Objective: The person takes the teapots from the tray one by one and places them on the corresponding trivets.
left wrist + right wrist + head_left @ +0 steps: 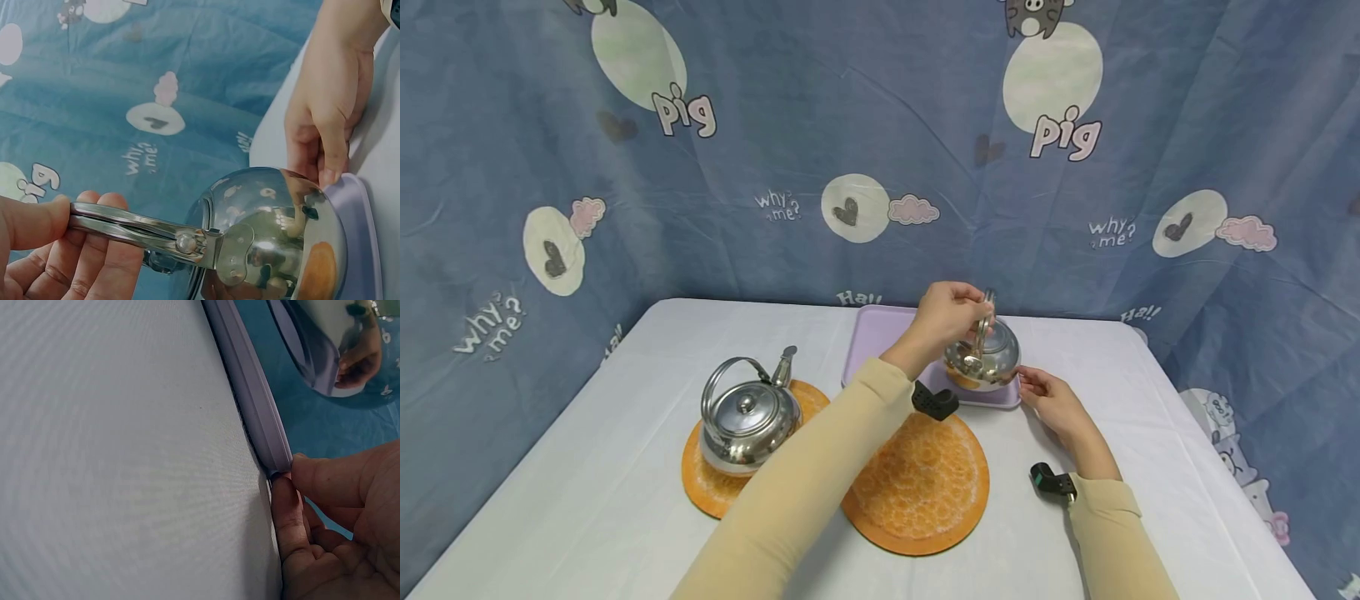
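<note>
My left hand [946,321] reaches over a lilac tray [880,329] and grips the raised handle [137,226] of a shiny steel kettle [997,360]. In the left wrist view, the thumb lies on one side of that handle and the fingers on the other. The kettle is at the tray's right end; whether its base touches the tray I cannot tell. At the tray's near right corner, my right hand [1051,406] pinches the rim [259,394] between thumb and fingertip. The kettle's spout is not visible.
A second steel kettle [748,425], its handle raised, stands on an orange round mat [702,492] to the left. Another orange round mat [921,487] lies in front of the tray on the white tablecloth [625,433]. A blue printed curtain [737,167] hangs behind.
</note>
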The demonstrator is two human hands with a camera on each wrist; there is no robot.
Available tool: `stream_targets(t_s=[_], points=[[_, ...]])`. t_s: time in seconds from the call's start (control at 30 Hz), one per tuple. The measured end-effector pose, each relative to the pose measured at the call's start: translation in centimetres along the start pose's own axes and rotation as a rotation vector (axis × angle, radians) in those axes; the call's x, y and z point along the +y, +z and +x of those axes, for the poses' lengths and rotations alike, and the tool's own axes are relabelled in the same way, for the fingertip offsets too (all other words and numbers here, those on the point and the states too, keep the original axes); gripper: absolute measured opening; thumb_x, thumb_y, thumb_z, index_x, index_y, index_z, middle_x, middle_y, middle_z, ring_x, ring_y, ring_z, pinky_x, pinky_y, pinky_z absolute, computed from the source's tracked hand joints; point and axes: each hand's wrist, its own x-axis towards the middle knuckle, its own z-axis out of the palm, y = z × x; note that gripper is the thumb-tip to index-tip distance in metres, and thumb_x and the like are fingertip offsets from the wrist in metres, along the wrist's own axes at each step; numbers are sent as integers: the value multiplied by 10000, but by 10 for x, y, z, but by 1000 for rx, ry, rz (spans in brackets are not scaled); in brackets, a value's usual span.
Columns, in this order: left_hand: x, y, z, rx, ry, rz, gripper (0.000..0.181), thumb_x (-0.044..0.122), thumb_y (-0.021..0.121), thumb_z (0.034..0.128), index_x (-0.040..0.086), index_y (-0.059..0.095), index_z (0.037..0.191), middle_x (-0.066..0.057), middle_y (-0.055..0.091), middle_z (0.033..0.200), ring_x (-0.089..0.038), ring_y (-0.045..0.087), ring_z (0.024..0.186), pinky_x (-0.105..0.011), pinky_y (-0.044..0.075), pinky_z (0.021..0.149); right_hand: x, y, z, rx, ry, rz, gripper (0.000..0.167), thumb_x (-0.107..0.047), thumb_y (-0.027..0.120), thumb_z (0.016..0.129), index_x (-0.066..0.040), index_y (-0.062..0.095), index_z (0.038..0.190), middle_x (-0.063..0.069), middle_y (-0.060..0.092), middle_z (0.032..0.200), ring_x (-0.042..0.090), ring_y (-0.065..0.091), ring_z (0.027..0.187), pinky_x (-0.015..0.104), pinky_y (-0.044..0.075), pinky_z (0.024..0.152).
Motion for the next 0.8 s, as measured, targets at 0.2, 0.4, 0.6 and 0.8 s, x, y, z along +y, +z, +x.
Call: stream_targets(t_s=[0.2, 0.4, 0.6, 0.8], points=[[4, -6, -8, -22, 6, -57, 63, 81, 687, 935, 19, 685, 927, -111, 755, 868, -202, 737, 688, -340, 615, 638, 0, 1, 2, 12, 7, -4, 478, -90, 517, 1027, 27, 413, 1478, 233, 523, 1372, 293, 503, 1241, 123, 430, 861], [10, -11, -20, -33, 30, -61, 61, 74, 684, 937, 18, 685, 913, -118, 750, 867, -268, 760, 775, -334, 616, 642, 2, 1, 1, 28, -5, -7, 465, -62, 523, 1012, 34, 437, 1459, 212, 547, 1321, 230, 522, 1158, 162, 441, 868], [14, -18, -33, -58, 55, -74, 59, 62, 685, 933, 5, 681, 922, -138, 747, 889, -208, 749, 734, -326, 617, 645, 0, -1, -1, 7, -20, 5, 473, -51, 509, 1018, 45, 411, 1470, 238, 530, 1337, 251, 506, 1180, 71, 426, 810], [14, -27, -46, -75, 51, -76, 76, 74, 690, 932, 3, 683, 956, -132, 737, 903, -166, 727, 693, -336, 618, 655, 0, 0, -3, -17, -30, 17, 490, -53, 500, 1026, 54, 377, 1489, 266, 514, 1384, 304, 494, 1246, 45, 414, 821]])
